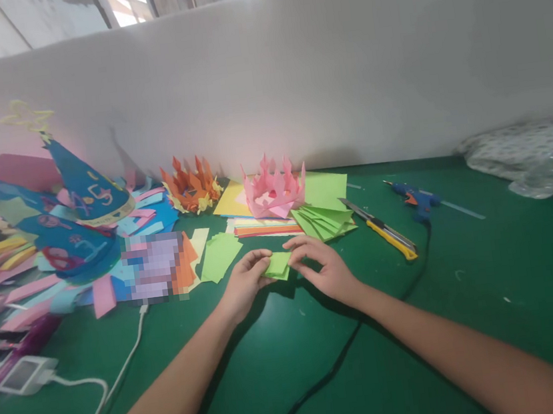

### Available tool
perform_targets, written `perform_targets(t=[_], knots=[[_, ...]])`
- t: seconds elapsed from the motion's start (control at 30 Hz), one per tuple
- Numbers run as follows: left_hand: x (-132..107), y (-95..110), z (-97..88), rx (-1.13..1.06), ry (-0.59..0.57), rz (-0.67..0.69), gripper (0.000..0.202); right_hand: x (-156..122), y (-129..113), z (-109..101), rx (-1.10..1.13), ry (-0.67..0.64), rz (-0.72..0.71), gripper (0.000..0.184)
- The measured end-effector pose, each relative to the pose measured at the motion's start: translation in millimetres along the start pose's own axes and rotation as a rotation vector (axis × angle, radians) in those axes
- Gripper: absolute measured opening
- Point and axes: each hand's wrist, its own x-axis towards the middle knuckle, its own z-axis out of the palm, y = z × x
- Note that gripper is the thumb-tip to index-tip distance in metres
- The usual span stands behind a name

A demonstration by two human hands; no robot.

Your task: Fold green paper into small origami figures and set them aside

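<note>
A small folded piece of green paper [278, 266] is held just above the table between my two hands. My left hand [250, 279] pinches its left side, thumb on top. At its right edge, my right hand [321, 265] grips with thumb and fingers close together. Beyond my left hand lie flat green paper pieces [219, 257]. A fanned stack of green paper strips [326, 220] rests behind my right hand. Past the hands, a pink paper crown [275, 190] stands on coloured sheets, with an orange and yellow paper crown [192, 187] to its left.
To the right lie a yellow box cutter [385, 234], blade out, and a blue glue gun [417, 200] whose black cord [336, 364] crosses the green table. Blue cone hats [87, 183] and paper scraps crowd the left, near white cables [101, 383]. A white partition [365, 68] stands behind.
</note>
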Motion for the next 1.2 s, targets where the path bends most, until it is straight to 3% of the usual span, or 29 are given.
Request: perform_targets(t=[0.17,0.27,0.4,0.53,0.67,0.77,0.97,1.2], knots=[[-2,2,1.9,-0.017,-0.017,-0.018,0.034,1,2,-2,-0.098,0.026,-0.042,0.020],[-3,2,2.9,0.019,-0.059,0.053,0.043,2,4,-3,-0.178,0.114,-0.029,0.021],[-4,1,3.6,0.118,-0.106,0.181,0.037,2,6,-4,-0.157,0.160,0.036,0.021],[-1,-5,-1.5,0.337,-0.158,0.301,0.023,1,8,-3,-0.092,0.094,0.096,0.023],[3,-11,-11.1,0.791,-0.063,0.584,0.005,0,12,-3,-0.162,-0.049,0.093,0.027],[4,-11,-16.2,0.970,-0.103,0.686,0.010,0,15,-7,-0.283,-0.199,0.019,0.029],[5,-9,-18.3,1.070,-0.205,0.734,0.013,1,21,-22,-0.416,-0.365,-0.154,0.021],[5,-7,-16.5,1.177,-0.210,0.695,0.019,3,21,-28,-0.383,-0.449,-0.147,0.023]])
